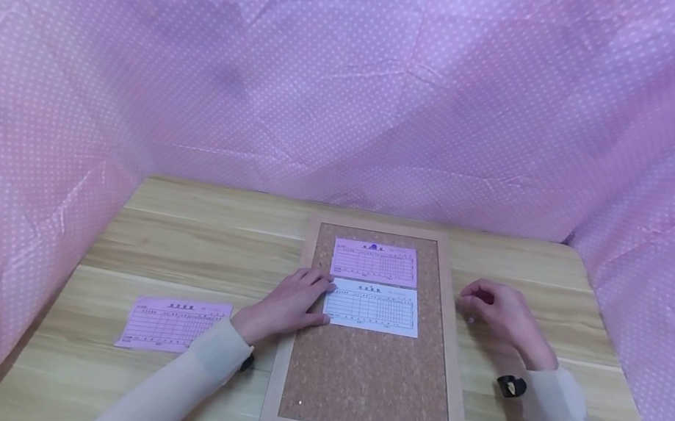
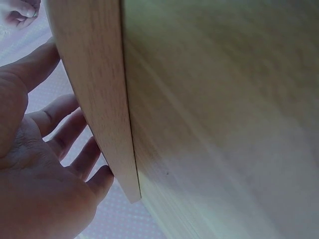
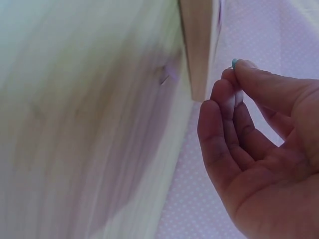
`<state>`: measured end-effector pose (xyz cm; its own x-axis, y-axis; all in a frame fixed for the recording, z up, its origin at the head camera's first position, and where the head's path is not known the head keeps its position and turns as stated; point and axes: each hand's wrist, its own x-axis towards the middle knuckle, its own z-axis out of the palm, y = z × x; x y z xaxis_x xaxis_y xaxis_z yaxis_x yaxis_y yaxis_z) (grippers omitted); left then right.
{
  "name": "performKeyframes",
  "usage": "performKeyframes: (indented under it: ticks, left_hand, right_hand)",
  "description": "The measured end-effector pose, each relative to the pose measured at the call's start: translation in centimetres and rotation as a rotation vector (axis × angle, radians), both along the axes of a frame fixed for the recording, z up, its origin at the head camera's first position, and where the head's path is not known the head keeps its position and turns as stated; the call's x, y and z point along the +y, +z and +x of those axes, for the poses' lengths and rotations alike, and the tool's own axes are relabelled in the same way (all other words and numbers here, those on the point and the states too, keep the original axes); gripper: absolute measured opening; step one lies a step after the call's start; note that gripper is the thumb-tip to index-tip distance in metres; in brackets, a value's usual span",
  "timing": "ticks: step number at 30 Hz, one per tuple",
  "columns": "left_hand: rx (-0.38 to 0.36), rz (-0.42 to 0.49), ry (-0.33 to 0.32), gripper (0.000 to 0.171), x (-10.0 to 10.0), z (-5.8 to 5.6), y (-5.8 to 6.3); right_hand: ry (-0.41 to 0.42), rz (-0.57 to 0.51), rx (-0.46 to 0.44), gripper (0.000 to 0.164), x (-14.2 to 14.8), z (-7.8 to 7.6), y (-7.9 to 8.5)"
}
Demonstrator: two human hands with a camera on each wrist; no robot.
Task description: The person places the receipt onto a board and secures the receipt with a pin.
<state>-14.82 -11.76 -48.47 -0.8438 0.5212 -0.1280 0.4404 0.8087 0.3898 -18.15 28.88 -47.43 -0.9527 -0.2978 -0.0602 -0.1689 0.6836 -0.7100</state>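
Observation:
A cork board [image 1: 369,380] in a wooden frame lies on the table. Near its top is a pink form slip [image 1: 375,265] with a purple thumbtack [image 1: 374,246] at its upper edge. Just below lies a white form slip [image 1: 373,309]. My left hand [image 1: 288,306] reaches over the frame's left side, its fingertips and thumb resting on the white slip's left edge. Right of the board, my right hand [image 1: 504,316] pinches a small teal thumbtack [image 3: 235,63] between thumb and finger. A pale purple thumbtack [image 3: 171,71] lies on the table beside that hand.
Another pink form slip [image 1: 171,324] lies on the wooden table [image 1: 203,255] left of the board, partly covered by the left sleeve. Pink dotted cloth [image 1: 370,97] hangs behind and on both sides. A tiny white dot [image 1: 300,402] shows low on the cork.

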Motion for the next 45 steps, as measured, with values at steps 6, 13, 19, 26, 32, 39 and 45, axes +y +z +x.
performKeyframes:
  ticks: [6,13,19,26,32,39,45]
  left_hand:
    - [0.0,0.009,0.0,0.061,-0.1,0.0,0.1]
    - [-0.004,0.008,-0.003,0.061,0.0,0.0,0.1]
    - [-0.017,0.004,0.013,0.061,0.1,-0.2,0.0]
    - [-0.011,-0.008,0.016,0.062,0.1,-0.1,0.0]
    - [-0.009,0.003,0.014,0.061,0.1,0.1,0.0]
    - [0.003,0.022,-0.003,0.061,0.0,0.0,0.0]
    - [0.017,0.022,-0.013,0.06,-0.1,0.1,-0.1]
  right_hand:
    - [-0.016,0.005,0.086,0.014,-0.6,0.6,0.6]
    - [-0.04,-0.038,0.157,0.011,-1.8,1.2,1.1]
    - [-0.053,-0.066,0.149,0.011,-2.8,1.5,1.7]
    - [-0.011,-0.104,0.194,0.009,-4.0,1.5,2.4]
    - [0.008,-0.129,0.216,0.01,-5.1,1.4,2.8]
    - [0.014,-0.167,0.215,0.009,-6.2,1.4,2.9]
    - [0.017,-0.181,0.202,0.009,-7.5,1.4,2.9]
